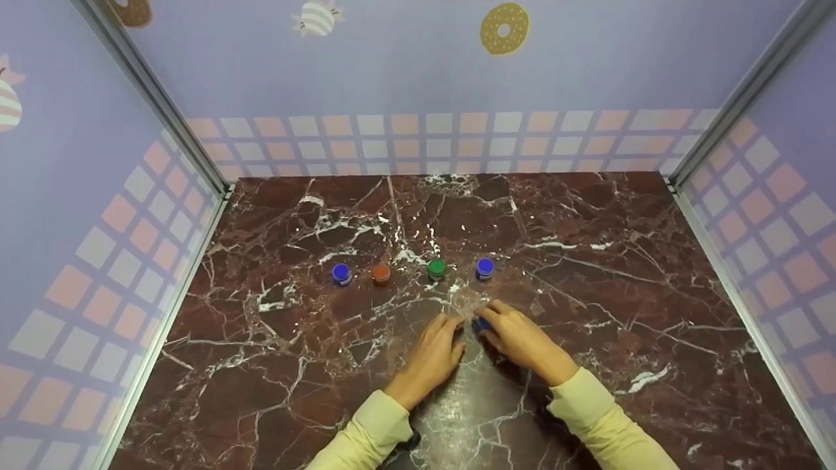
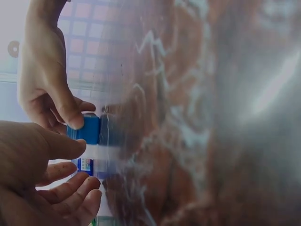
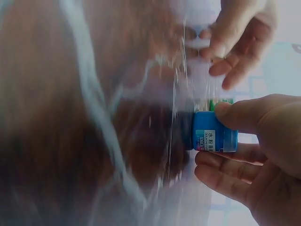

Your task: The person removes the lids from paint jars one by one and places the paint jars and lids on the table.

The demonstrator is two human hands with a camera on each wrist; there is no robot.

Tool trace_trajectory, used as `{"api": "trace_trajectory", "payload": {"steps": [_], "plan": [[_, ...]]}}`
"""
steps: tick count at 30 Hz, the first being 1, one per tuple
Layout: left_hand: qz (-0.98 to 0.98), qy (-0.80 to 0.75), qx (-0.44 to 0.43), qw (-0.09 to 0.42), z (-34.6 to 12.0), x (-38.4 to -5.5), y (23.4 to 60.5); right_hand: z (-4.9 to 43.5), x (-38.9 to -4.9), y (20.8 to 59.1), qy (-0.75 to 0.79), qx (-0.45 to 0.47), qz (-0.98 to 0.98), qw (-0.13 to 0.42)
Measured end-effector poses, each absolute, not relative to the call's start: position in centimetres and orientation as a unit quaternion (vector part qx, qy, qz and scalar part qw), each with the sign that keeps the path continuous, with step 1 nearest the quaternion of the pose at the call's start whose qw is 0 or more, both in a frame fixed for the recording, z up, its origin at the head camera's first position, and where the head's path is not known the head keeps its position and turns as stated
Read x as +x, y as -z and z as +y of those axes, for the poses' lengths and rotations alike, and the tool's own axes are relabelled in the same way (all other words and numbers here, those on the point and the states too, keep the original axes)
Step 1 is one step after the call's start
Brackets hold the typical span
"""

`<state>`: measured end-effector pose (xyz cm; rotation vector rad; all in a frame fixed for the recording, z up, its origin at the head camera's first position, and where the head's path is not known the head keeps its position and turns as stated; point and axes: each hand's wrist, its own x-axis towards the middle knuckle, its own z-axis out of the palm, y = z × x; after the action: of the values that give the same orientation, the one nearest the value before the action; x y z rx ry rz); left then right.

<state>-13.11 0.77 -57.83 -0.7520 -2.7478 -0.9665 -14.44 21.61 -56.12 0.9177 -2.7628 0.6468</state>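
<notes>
My right hand (image 1: 516, 334) pinches a small blue paint jar (image 3: 201, 123) between thumb and fingers, low at the marble-patterned tabletop. A white label with printed characters shows on the jar's side in the right wrist view. Just left of it, my left hand (image 1: 434, 349) has its fingers loosely extended, holding nothing; a gap separates it from the jar in the right wrist view. Beyond the hands stands a row of jars with coloured lids: a blue jar (image 1: 341, 273), an orange-red jar (image 1: 381, 275), a green jar (image 1: 437, 269) and another blue jar (image 1: 484, 268).
The dark red tabletop (image 1: 261, 385) has white veins and a glossy reflection near the front. Printed panels enclose it: a back wall (image 1: 418, 78), a left wall (image 1: 59, 196) and a right wall (image 1: 784, 215), with metal strips along the corners.
</notes>
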Motion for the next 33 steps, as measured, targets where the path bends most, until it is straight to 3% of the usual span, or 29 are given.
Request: {"api": "trace_trajectory", "payload": {"steps": [25,30,33], "plan": [[-0.882,0.385,-0.259,0.081,-0.3,-12.4,57.9,17.5,-12.3,55.9,-0.297,0.311,-0.902,0.039],[-0.888,0.383,-0.247,0.067,-0.6,-12.3,58.0,17.0,-12.1,55.8,-0.333,0.288,-0.898,0.005],[-0.888,0.385,-0.245,0.057,-0.6,-12.2,58.1,16.6,-11.7,55.9,-0.348,0.269,-0.898,0.012]]}}
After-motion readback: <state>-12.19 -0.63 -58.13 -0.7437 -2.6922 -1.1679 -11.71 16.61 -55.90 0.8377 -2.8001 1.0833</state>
